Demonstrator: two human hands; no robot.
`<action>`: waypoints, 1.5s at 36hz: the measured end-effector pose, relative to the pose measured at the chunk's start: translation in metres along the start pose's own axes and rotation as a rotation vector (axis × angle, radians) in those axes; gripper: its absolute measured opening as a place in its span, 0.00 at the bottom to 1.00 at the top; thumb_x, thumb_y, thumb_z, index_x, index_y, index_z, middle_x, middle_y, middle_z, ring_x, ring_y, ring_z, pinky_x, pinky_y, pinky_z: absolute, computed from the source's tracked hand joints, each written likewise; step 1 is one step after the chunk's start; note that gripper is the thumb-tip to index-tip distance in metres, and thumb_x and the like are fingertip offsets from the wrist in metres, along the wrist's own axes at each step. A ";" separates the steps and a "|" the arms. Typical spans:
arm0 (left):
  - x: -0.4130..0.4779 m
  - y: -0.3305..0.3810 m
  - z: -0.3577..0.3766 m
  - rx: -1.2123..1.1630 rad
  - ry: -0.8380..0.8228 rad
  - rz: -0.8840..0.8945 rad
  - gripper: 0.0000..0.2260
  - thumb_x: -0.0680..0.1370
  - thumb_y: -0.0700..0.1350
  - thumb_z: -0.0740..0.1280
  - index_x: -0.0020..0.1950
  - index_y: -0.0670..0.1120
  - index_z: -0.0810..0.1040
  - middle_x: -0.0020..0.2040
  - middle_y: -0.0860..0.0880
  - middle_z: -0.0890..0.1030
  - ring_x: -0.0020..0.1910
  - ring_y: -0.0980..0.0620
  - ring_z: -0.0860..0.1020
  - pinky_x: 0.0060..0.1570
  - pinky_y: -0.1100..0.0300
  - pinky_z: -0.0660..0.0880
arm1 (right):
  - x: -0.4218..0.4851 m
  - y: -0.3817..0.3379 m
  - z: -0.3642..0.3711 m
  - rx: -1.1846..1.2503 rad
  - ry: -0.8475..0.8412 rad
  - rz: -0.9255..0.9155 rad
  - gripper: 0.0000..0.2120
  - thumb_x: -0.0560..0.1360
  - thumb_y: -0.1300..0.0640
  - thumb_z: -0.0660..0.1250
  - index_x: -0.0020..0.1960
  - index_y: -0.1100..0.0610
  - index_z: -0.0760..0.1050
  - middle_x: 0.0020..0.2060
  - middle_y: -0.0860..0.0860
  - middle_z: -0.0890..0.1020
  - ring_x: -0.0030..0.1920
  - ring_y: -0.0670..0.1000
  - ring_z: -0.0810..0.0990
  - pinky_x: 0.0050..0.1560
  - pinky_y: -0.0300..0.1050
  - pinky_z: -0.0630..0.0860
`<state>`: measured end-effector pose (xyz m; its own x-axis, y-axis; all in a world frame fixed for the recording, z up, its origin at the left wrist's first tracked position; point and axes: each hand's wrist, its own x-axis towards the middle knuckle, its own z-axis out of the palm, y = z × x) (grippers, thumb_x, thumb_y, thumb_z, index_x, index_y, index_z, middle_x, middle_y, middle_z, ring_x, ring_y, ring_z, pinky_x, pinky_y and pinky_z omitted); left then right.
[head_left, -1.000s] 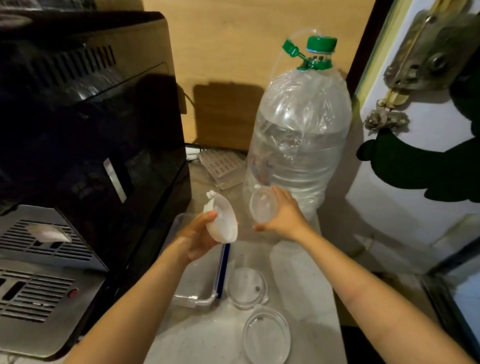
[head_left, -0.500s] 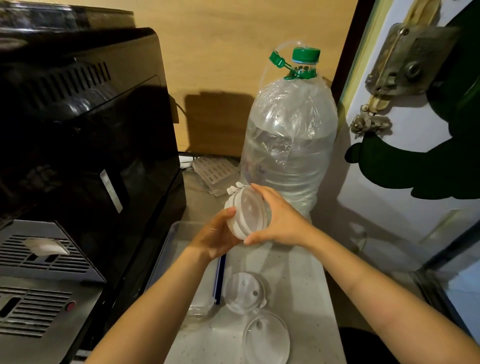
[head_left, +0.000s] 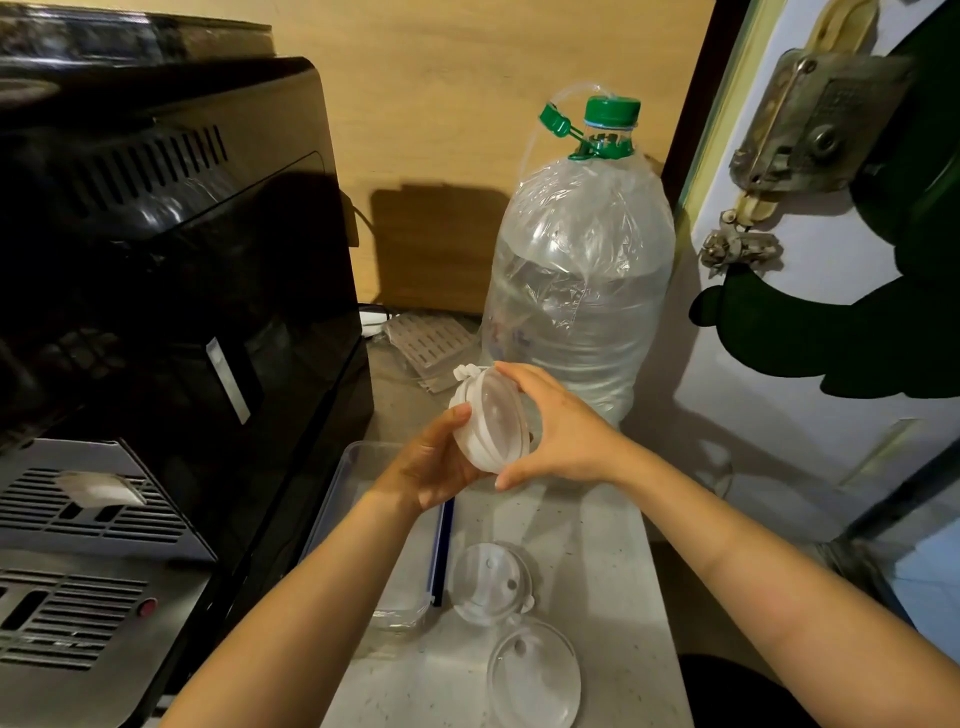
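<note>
A white round plastic piece (head_left: 470, 421) and a clear round shell (head_left: 501, 415) are pressed together in the air above the counter, in front of the big bottle. My left hand (head_left: 434, 467) grips the white piece from below and the left, thumb on its rim. My right hand (head_left: 558, 431) holds the clear shell from the right, fingers curled over its top and thumb under it. Two more clear round shells lie on the counter, one (head_left: 491, 582) near the tray and one (head_left: 535, 675) closer to me.
A large water bottle (head_left: 576, 280) with a green cap stands at the back. A black machine (head_left: 171, 291) fills the left side. A clear rectangular tray (head_left: 363, 467) lies beside it on the pale counter (head_left: 597, 597). A white door (head_left: 810, 312) closes the right.
A second ago the hands held the white piece and the clear shell apart. They came together, and both hands now hold the joined pieces slightly higher and further forward.
</note>
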<state>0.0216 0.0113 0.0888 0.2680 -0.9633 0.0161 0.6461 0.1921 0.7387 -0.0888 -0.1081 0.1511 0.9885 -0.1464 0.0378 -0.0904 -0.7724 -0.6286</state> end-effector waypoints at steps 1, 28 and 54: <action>0.000 0.000 0.000 0.001 -0.001 -0.002 0.37 0.54 0.52 0.81 0.59 0.47 0.72 0.47 0.45 0.84 0.47 0.47 0.82 0.42 0.53 0.82 | 0.000 -0.001 -0.001 -0.013 -0.002 -0.006 0.54 0.58 0.54 0.81 0.75 0.51 0.51 0.74 0.45 0.58 0.66 0.38 0.58 0.63 0.33 0.58; -0.005 0.005 0.012 0.239 -0.013 0.101 0.35 0.57 0.55 0.78 0.60 0.47 0.69 0.51 0.44 0.75 0.45 0.52 0.81 0.36 0.59 0.80 | 0.000 -0.009 -0.004 -0.121 -0.047 -0.027 0.53 0.58 0.52 0.81 0.74 0.52 0.54 0.69 0.47 0.63 0.67 0.46 0.65 0.61 0.35 0.64; -0.034 -0.005 -0.015 0.230 0.241 0.056 0.44 0.47 0.57 0.79 0.59 0.47 0.68 0.51 0.45 0.73 0.50 0.49 0.74 0.39 0.59 0.80 | 0.003 0.015 0.027 0.037 -0.191 0.105 0.59 0.63 0.52 0.78 0.76 0.51 0.37 0.77 0.49 0.47 0.76 0.49 0.49 0.68 0.36 0.51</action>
<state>0.0201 0.0455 0.0743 0.4775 -0.8752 -0.0779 0.4544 0.1700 0.8744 -0.0834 -0.1032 0.1210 0.9793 -0.1023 -0.1745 -0.1926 -0.7356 -0.6495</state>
